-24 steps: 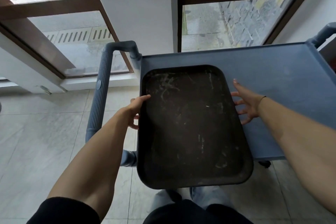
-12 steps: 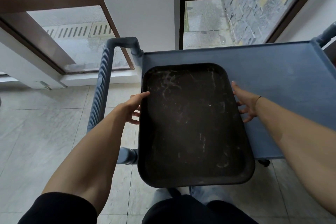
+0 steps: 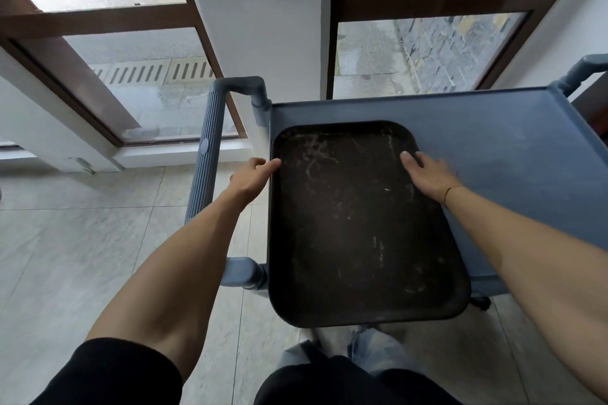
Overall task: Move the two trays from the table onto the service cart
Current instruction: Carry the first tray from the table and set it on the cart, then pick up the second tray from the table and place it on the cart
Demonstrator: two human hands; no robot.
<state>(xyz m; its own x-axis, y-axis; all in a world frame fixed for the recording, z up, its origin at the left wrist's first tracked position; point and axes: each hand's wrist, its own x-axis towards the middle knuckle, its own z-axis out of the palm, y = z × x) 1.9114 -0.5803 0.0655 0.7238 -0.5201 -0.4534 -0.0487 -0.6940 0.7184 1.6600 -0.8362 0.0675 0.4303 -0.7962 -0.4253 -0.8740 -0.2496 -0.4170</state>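
Note:
One dark, scuffed rectangular tray (image 3: 355, 233) lies on the left part of the blue service cart's top shelf (image 3: 513, 148). Its near end sticks out past the cart's front edge. My left hand (image 3: 251, 176) grips the tray's left rim, thumb on top and fingers hidden beneath. My right hand (image 3: 427, 176) lies palm down over the right rim, fingers together and reaching onto the tray's inner surface. No second tray or table is in view.
The cart's ribbed grey handle (image 3: 207, 154) runs along its left side, close to my left forearm. Glass doors with brown frames (image 3: 108, 128) and a white pillar (image 3: 273, 36) stand right behind the cart. Pale floor tiles (image 3: 82, 240) spread to the left.
The tray has slid further onto the cart and sits lower on the shelf. My right hand has moved from beside the rim to on top of it.

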